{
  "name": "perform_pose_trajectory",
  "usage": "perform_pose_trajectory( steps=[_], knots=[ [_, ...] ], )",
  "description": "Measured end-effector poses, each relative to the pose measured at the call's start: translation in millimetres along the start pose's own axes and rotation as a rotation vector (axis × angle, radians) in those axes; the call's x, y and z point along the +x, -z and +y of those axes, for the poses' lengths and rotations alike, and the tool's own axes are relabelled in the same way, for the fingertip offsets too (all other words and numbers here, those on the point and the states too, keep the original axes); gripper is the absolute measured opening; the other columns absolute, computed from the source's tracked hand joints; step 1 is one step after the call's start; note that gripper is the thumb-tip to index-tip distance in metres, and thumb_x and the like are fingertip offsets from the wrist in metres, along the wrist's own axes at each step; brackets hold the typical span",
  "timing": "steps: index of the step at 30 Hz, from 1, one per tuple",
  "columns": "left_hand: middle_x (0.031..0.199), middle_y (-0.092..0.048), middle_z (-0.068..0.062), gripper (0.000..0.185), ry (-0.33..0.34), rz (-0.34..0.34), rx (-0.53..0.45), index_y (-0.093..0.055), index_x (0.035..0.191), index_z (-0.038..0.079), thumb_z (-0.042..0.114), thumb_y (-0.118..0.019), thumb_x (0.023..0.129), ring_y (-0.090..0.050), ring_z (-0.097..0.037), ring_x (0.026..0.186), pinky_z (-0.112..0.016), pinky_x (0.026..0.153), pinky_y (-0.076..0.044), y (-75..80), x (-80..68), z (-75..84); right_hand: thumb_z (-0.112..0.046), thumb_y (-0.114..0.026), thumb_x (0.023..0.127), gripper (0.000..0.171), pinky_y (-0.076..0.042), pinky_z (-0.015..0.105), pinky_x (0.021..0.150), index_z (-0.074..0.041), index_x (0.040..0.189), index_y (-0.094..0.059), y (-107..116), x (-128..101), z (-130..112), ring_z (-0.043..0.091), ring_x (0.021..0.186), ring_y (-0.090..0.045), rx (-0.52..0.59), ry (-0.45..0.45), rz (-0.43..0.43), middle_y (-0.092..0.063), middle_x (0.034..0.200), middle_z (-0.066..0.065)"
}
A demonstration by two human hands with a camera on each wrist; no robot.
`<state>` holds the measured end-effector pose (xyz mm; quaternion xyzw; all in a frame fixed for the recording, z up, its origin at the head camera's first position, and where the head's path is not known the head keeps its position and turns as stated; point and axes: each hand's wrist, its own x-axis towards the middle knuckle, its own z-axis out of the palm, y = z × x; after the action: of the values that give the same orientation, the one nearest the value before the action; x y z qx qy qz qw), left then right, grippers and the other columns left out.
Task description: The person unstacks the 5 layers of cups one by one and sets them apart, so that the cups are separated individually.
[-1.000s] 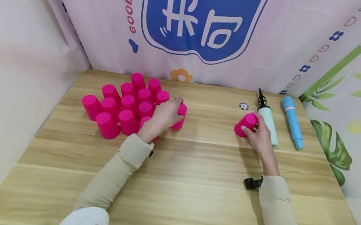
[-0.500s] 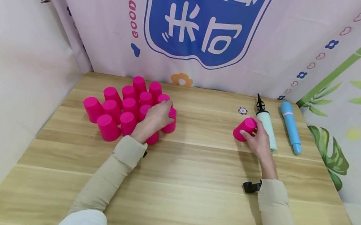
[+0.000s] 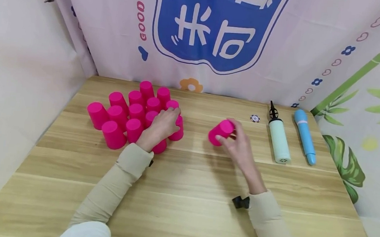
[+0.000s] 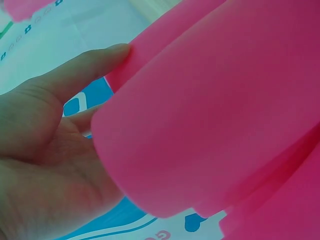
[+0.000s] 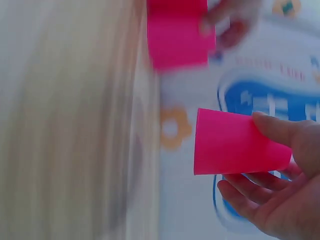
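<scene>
At the right edge of a group of upside-down pink cups, my left hand grips a pink cup. In the left wrist view its thumb lies along that cup's side, and a nearer cup hides part of the hand. My right hand holds another pink cup, tilted, over the middle of the table. The right wrist view shows the thumb on one side of this cup and the fingers on the other.
On the right of the wooden table lie a pale green hand pump and a blue microphone-shaped object. A small round chip lies near the back edge. A printed cloth hangs behind the table.
My right hand has carried its cup left, away from the hand pump. My left hand has shifted its cup left, closer to the group, and then stayed nearly still.
</scene>
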<state>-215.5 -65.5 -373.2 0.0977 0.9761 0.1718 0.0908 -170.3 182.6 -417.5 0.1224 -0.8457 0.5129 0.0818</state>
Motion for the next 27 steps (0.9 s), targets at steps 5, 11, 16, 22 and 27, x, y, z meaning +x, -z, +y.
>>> perform_pose_trajectory(
  steps=[5, 11, 16, 22, 27],
  knots=[
    [0.122, -0.051, -0.019, 0.05, 0.018, -0.005, 0.008, -0.048, 0.13, 0.001, 0.013, -0.07, 0.087, -0.051, -0.04, 0.108, -0.048, 0.087, -0.05, 0.4, 1.7, 0.8, -0.009, -0.075, 0.083, 0.064, -0.051, 0.042, 0.092, -0.001, 0.137, -0.041, -45, -1, -17, 0.03, 0.112, -0.058, 0.011, 0.032, -0.097, -0.058, 0.124, 0.018],
    [0.126, -0.05, -0.021, 0.058, -0.024, 0.033, 0.038, -0.045, 0.135, 0.0, 0.015, -0.072, 0.086, -0.052, -0.04, 0.106, -0.046, 0.088, -0.051, 0.8, -13.0, 4.3, -0.007, -0.076, 0.082, 0.066, -0.052, 0.035, 0.09, -0.006, 0.137, -0.042, -74, -4, -19, 0.024, 0.113, -0.058, -0.012, -0.006, -0.148, -0.058, 0.124, 0.015],
    [0.123, -0.051, -0.022, 0.058, -0.062, 0.173, 0.021, -0.046, 0.134, 0.0, 0.017, -0.074, 0.085, -0.052, -0.04, 0.106, -0.048, 0.081, -0.053, 15.2, -42.0, 9.1, -0.007, -0.076, 0.081, 0.066, -0.052, 0.035, 0.09, -0.005, 0.137, -0.041, -78, -7, -18, 0.025, 0.114, -0.058, -0.04, -0.018, -0.161, -0.057, 0.124, 0.015],
    [0.131, -0.046, -0.021, 0.058, -0.062, 0.274, -0.081, -0.044, 0.138, 0.001, 0.016, -0.07, 0.088, -0.044, -0.042, 0.117, -0.056, 0.082, -0.051, 29.8, -60.2, -1.2, -0.009, -0.077, 0.082, 0.066, -0.05, 0.039, 0.094, -0.004, 0.137, -0.042, -78, -9, -20, 0.025, 0.116, -0.056, -0.062, -0.002, -0.171, -0.055, 0.129, 0.014],
    [0.133, -0.044, -0.024, 0.057, -0.027, 0.301, -0.113, -0.043, 0.139, 0.0, 0.015, -0.068, 0.089, -0.04, -0.045, 0.121, -0.063, 0.084, -0.048, 31.1, -70.8, -18.3, -0.012, -0.078, 0.081, 0.068, -0.048, 0.041, 0.096, -0.002, 0.138, -0.042, -82, -10, -21, 0.024, 0.116, -0.056, -0.099, 0.029, -0.197, -0.054, 0.13, 0.012]
  ],
)
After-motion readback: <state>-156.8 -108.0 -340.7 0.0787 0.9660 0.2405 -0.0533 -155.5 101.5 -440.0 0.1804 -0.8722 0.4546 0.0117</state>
